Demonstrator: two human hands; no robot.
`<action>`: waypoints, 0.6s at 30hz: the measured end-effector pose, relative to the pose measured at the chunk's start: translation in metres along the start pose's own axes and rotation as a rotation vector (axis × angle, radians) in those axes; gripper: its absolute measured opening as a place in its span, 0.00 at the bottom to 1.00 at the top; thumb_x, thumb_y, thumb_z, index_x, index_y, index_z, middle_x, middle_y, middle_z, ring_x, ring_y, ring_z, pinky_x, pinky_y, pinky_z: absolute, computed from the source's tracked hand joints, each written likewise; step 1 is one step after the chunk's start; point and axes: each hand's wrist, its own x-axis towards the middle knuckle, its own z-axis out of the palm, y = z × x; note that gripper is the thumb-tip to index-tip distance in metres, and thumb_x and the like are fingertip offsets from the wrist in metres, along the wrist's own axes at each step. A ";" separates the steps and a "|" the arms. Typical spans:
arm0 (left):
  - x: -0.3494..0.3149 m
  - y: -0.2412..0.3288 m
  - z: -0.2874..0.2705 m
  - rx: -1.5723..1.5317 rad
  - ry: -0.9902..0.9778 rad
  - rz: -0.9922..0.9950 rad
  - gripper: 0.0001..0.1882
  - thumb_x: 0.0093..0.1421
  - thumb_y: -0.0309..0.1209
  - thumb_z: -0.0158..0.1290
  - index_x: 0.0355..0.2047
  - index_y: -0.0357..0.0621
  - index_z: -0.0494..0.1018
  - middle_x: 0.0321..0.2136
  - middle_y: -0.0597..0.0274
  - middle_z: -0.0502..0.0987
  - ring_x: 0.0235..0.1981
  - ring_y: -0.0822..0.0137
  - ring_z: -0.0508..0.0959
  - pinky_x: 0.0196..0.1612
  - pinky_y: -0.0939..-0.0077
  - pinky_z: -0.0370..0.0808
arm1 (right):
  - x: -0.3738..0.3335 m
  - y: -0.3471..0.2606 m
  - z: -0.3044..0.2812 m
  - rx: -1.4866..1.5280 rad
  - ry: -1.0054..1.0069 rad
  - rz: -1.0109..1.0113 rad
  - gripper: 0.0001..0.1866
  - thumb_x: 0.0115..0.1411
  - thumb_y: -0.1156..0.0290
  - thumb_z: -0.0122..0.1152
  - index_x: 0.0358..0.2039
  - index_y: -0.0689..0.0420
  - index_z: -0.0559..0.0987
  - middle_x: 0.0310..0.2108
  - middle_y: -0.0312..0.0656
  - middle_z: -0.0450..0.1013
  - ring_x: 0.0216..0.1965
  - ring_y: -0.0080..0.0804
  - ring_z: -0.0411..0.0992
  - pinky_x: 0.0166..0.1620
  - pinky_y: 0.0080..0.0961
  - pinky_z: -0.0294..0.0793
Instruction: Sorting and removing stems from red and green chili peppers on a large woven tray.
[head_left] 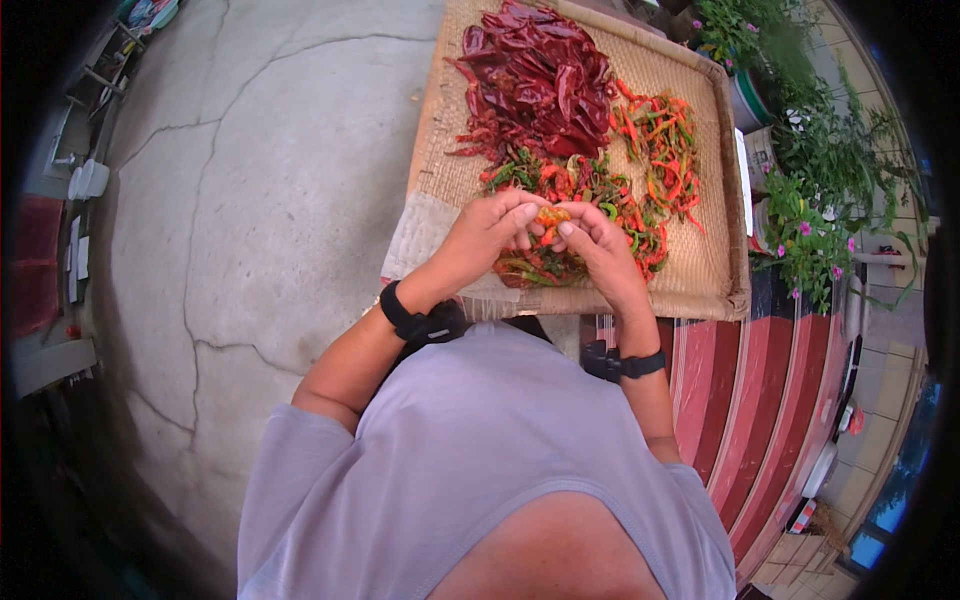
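Both hands meet over the near part of a woven tray, with an orange-red chili pepper (551,217) pinched between them. My left hand (497,222) grips the pepper from its left side, thumb and fingers pressed together. From the other side my right hand (598,247) closes thumb and fingertips on it. Under and around the hands lies a mixed pile of red and green chili peppers (540,272). A large heap of dark red dried peppers (540,75) fills the far left of the tray, and slender red and green peppers (670,150) are spread to its right.
The woven tray (712,255) has a raised rim. A pale cloth (425,235) covers its near left corner. Potted plants with pink flowers (805,230) stand to the right, above red striped steps (745,400). Cracked concrete floor (270,180) stretches out at left.
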 end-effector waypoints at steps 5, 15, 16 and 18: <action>-0.003 -0.002 0.008 0.018 -0.003 -0.021 0.12 0.67 0.31 0.43 0.44 0.39 0.73 0.31 0.69 0.75 0.30 0.80 0.72 0.33 0.83 0.70 | -0.012 0.001 -0.043 -0.139 0.083 0.002 0.13 0.64 0.70 0.53 0.47 0.60 0.72 0.35 0.35 0.74 0.35 0.19 0.71 0.41 0.18 0.71; -0.006 -0.011 0.035 0.988 0.329 0.165 0.14 0.54 0.26 0.56 0.43 0.40 0.71 0.34 0.52 0.71 0.35 0.51 0.75 0.37 0.62 0.72 | -0.040 0.013 -0.168 -0.617 0.867 -0.242 0.14 0.61 0.70 0.56 0.47 0.60 0.74 0.38 0.41 0.75 0.37 0.25 0.73 0.41 0.23 0.72; -0.004 -0.013 0.039 0.996 0.415 0.156 0.14 0.55 0.27 0.56 0.42 0.40 0.71 0.35 0.52 0.71 0.35 0.51 0.75 0.37 0.62 0.72 | -0.042 0.021 -0.170 -0.559 0.757 -0.253 0.15 0.61 0.70 0.56 0.47 0.61 0.74 0.38 0.42 0.75 0.36 0.26 0.73 0.40 0.23 0.73; 0.000 -0.019 0.040 1.005 0.440 0.117 0.15 0.54 0.28 0.56 0.43 0.42 0.71 0.35 0.52 0.70 0.36 0.49 0.74 0.37 0.59 0.71 | -0.040 0.034 -0.151 -0.444 0.710 -0.219 0.14 0.60 0.71 0.56 0.46 0.61 0.74 0.38 0.42 0.75 0.36 0.26 0.73 0.40 0.23 0.73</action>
